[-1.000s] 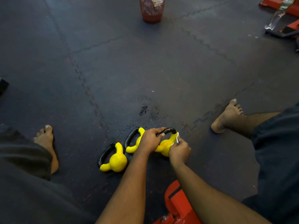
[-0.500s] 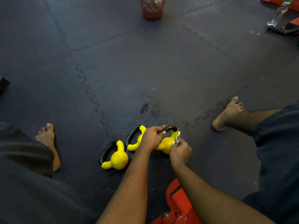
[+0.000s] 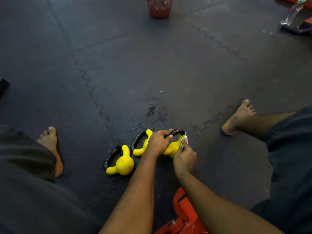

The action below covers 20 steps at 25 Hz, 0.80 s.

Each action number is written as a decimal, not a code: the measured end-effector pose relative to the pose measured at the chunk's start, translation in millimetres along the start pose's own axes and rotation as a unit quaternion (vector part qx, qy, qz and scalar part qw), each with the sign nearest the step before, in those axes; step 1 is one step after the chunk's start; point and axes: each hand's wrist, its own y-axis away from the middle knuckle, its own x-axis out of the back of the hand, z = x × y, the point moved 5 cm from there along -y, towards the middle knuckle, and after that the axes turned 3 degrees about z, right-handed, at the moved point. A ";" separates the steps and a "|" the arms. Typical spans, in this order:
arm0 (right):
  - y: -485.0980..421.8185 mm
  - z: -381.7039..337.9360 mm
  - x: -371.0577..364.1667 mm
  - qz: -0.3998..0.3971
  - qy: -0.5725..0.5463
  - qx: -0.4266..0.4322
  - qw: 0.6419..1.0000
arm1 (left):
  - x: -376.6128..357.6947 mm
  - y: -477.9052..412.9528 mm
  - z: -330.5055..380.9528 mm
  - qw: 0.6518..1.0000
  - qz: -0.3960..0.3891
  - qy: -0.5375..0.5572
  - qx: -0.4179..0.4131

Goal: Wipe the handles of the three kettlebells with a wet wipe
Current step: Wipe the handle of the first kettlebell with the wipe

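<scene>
- Your left hand grips the black handle of the right kettlebell, fingers curled round it.
- Your right hand pinches the wet wipe against that handle's right end.
- The middle kettlebell and left kettlebell lie alongside on the floor.

Dark interlocking floor mats

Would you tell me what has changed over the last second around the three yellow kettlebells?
Almost nothing visibly moved. The right hand still pinches the white wet wipe against the right end of the black handle of the rightmost yellow kettlebell, and the left hand still grips that handle's top. Nothing was taken or released. The middle yellow kettlebell and the leftmost yellow kettlebell lie unmoved on the dark rubber floor mat.
</scene>
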 end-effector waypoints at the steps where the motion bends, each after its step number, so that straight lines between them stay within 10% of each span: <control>1: 0.1 -3.0 0.0 0.006 -0.006 0.006 1.000 | -0.5 0.2 -0.1 1.000 -0.002 0.000 0.000; 20: 8.6 0.3 -22.0 -0.034 0.130 0.205 0.969 | -1.4 1.1 4.6 1.000 -0.012 0.003 -0.005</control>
